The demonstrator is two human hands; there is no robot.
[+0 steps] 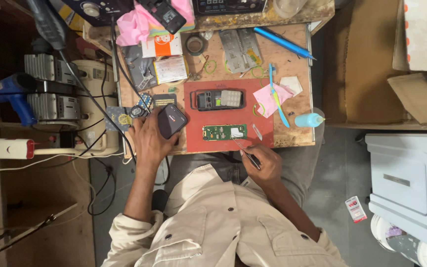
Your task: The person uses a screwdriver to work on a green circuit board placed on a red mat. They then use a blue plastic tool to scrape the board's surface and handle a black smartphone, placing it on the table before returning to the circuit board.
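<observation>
My left hand [149,138] grips a dark smartphone [171,120] at the left edge of a red work mat [193,141]. My right hand [263,160] pinches metal tweezers [243,149] whose tips reach toward a green circuit board [224,132] lying on the mat. Just beyond the board lies an opened keypad phone body [219,99] with grey keys.
The small wooden bench [292,64] carries a blue pen [282,42], a light-blue toothbrush [276,96], pink cloth [134,24], a tape roll [195,44], metal plates [240,49] and a small squeeze bottle [308,119]. Left stand a blue heat gun [13,96], cables, a power strip [6,148]. Cardboard boxes [371,59] sit right.
</observation>
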